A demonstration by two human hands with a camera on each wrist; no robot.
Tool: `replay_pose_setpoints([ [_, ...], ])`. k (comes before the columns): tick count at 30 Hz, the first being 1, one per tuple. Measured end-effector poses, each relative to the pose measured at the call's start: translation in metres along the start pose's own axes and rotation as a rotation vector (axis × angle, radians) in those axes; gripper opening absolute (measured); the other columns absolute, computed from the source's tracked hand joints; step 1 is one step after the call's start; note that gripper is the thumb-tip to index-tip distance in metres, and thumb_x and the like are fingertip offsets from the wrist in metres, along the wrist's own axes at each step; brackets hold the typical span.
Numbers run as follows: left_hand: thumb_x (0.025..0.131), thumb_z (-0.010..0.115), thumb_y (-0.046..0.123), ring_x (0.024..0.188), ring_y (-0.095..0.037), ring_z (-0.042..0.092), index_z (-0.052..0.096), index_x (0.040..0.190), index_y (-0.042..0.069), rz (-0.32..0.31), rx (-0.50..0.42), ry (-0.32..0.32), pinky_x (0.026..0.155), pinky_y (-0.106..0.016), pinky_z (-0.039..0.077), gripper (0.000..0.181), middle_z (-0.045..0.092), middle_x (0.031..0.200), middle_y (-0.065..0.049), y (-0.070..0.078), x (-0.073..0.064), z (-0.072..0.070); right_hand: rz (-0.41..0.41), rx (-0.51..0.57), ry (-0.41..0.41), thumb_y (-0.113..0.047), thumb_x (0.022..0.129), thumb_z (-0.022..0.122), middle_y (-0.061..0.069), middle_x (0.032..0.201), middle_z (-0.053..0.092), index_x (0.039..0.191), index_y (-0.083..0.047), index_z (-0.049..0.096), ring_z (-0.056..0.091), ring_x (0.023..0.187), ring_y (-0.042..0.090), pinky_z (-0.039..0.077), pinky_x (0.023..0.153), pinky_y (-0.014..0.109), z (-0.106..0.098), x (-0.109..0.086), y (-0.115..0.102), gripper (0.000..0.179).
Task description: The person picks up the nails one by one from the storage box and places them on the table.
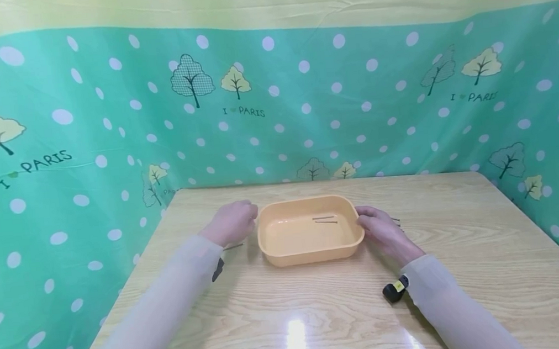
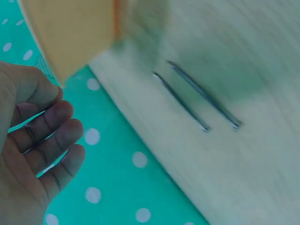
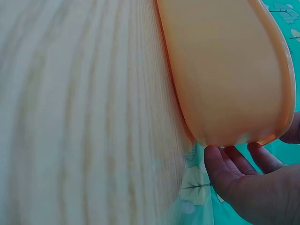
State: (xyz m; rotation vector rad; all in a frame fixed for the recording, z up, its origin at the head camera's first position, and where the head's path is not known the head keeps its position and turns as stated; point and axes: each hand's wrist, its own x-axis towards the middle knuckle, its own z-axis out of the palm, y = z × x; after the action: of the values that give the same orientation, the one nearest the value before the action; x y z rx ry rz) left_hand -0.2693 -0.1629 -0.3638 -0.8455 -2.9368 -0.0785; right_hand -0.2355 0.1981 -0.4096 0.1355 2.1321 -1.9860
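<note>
A peach-orange plastic basin [image 1: 312,257] stands on the wooden table, two thin dark nails [image 1: 324,222] lying inside it. At its left end is my left hand [image 1: 234,223], fingers curled, with thumb and forefinger pinching at the rim corner; the exact contact is partly hidden. My right hand [image 1: 384,229] grips the opposite end, its fingertips [image 3: 215,159] against the outer wall and the thumb by the rim. Two more nails [image 2: 201,93] lie side by side on the table near my left hand. Beyond my right hand, other nails [image 1: 396,221] are partly covered.
The light wooden table [image 1: 341,313] carries glare near its front. Behind it and at both sides hangs a green curtain [image 1: 257,143] with white dots and trees. A black wrist device [image 1: 394,291] sits under my right sleeve.
</note>
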Motion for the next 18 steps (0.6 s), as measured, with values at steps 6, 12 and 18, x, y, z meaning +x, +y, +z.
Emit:
replay_pose_setpoints([
  [6,0.085,0.056,0.006,0.065,-0.016,0.051,0.062,0.083,0.012,0.048,0.029,0.011,0.059,-0.029,0.047,0.009,0.053,0.075,0.002,0.015,0.017,-0.008,-0.002,0.013,-0.003,-0.006,0.092,0.043,0.022,0.143,0.038,0.144,0.002,0.034,0.045,0.126,0.035,0.040,0.105,0.042,0.000,0.001,0.001,0.053],
  [12,0.085,0.055,0.005,0.063,-0.016,0.050,0.060,0.081,0.013,0.099,0.047,0.004,0.056,-0.028,0.046,0.010,0.053,0.073,0.001,0.031,0.033,-0.012,-0.001,-0.004,-0.002,-0.007,0.093,0.043,0.022,0.144,0.038,0.144,0.002,0.034,0.045,0.127,0.035,0.040,0.105,0.042,0.000,0.000,0.000,0.053],
  [18,0.090,0.052,0.008,0.067,-0.014,0.052,0.062,0.085,0.014,0.119,0.061,-0.037,0.060,-0.025,0.046,0.012,0.054,0.076,0.003,0.050,0.049,-0.015,0.004,-0.016,0.001,-0.008,0.093,0.042,0.022,0.143,0.039,0.144,0.002,0.034,0.045,0.127,0.035,0.042,0.104,0.041,0.001,0.001,0.000,0.053],
])
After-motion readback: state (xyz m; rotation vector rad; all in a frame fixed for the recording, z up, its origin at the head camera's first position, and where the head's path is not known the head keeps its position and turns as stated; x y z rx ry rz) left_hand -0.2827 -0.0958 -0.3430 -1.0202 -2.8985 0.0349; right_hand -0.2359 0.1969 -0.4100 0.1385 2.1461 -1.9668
